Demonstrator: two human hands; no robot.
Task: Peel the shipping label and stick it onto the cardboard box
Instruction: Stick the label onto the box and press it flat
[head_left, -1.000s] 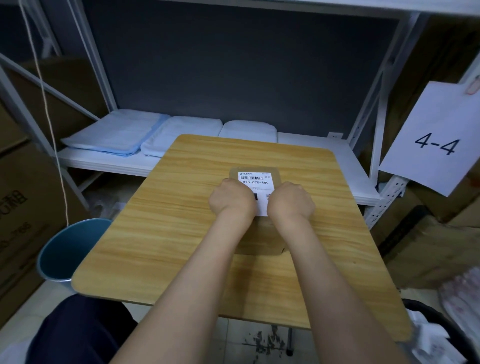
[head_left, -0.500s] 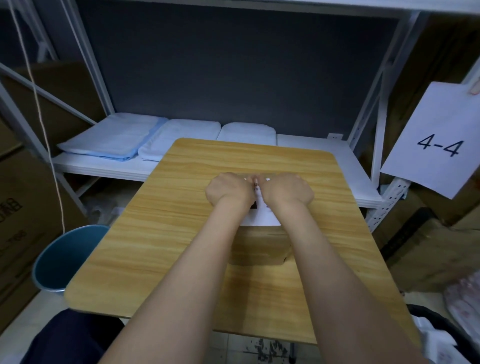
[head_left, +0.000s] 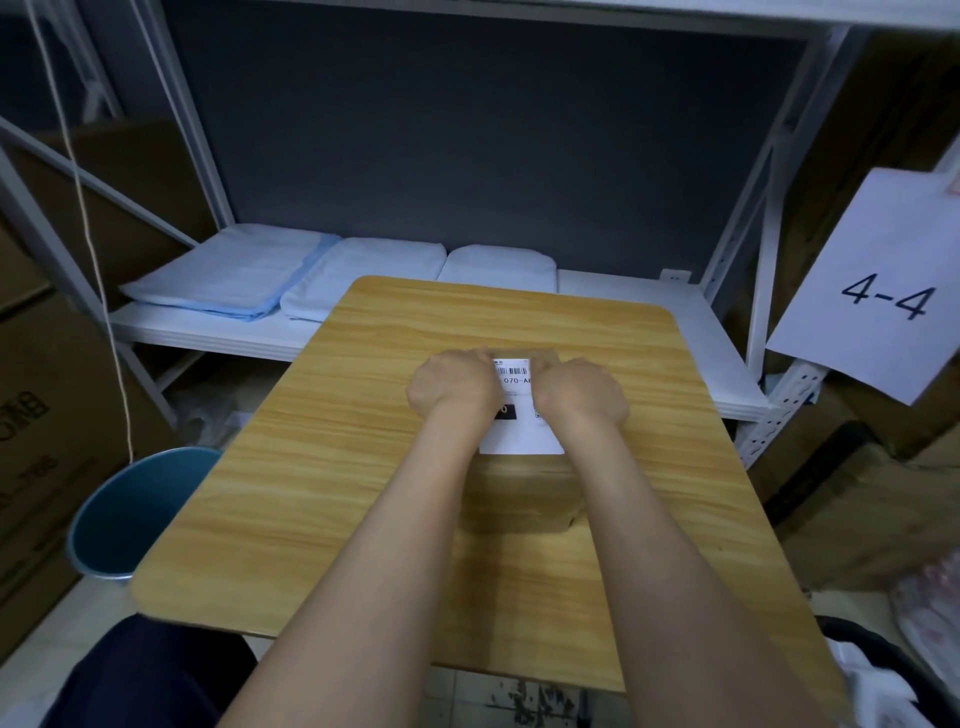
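Note:
A small brown cardboard box (head_left: 522, 499) stands on the wooden table (head_left: 332, 441) in front of me. A white shipping label (head_left: 517, 434) with a barcode lies flat on the box's top. My left hand (head_left: 454, 387) rests on the label's left side and my right hand (head_left: 579, 395) on its right side, palms down, fingers pointing away and pressed onto the label's far edge. A strip of the label shows between the hands. Most of the box's top is hidden under my hands.
Folded white and blue cloths (head_left: 291, 275) lie on the white rack shelf (head_left: 639, 312) behind the table. A blue bin (head_left: 130, 512) stands at the left on the floor. A "4-4" paper sign (head_left: 878, 291) hangs at the right; cardboard cartons stand on both sides.
Both hands slid forward along the label to its far edge, then parted sideways, so the barcode shows between them again.

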